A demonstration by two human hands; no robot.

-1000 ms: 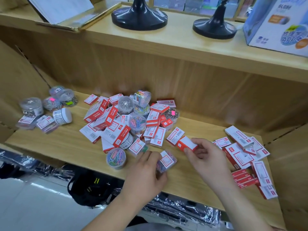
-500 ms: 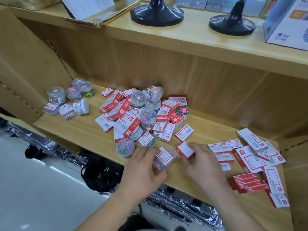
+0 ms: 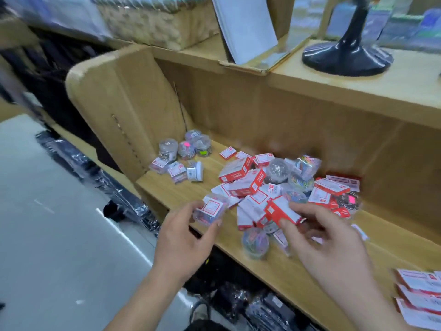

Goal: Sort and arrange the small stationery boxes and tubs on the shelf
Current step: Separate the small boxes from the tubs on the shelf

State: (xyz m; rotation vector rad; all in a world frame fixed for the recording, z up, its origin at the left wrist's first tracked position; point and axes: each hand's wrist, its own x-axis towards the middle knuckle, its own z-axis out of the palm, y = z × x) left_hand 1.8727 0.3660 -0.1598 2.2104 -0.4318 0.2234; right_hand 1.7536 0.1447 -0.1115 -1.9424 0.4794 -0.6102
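While both hands are loaded, I'd put the sorting at roughly a third done; that's a judgement, not a count.

- Shelf has three zones.
- Middle: the mixed heap is the biggest. Red-and-white boxes and clear tubs of coloured clips are jumbled, tilted and lying on each other. It's unsorted and is the bulk of what's left.
- Right near: the box rows lie flat side by side, cut off by the frame edge. This reads as the sorted box zone.
- Left far, by the side panel: the tub cluster has upright clear tubs, a few small packs and one white tub on its side. They're grouped but not lined up.
- A loose clip tub sits at the near edge, just beside the heap.
- Left hand pinches a clear pack, lifted off the shelf left of the heap.
- Right hand pinches a red box over the heap's near side.

Motion blur is heavy and the labels are unreadable. My guess is the pack goes left and the box goes right. Neat arranging isn't started yet.
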